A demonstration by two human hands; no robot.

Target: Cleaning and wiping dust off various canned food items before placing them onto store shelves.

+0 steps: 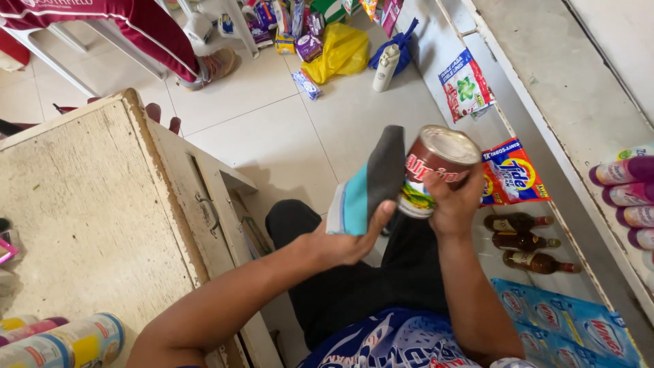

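My right hand [455, 203] grips a round tin can [432, 167] with a brown label and a silver lid, held tilted in front of me. My left hand [347, 240] holds a folded cloth [371, 182], grey with a turquoise and white edge, pressed against the can's left side. Both hands are raised above my lap, over my dark trousers.
A worn cream wooden cabinet [88, 211] stands at the left, with cans [65, 341] on its near corner. Three brown bottles [521, 242] and detergent packets [511, 174] lie on a low shelf at the right. Bags and packets crowd the tiled floor ahead. Another person's legs [163, 41] are at the top left.
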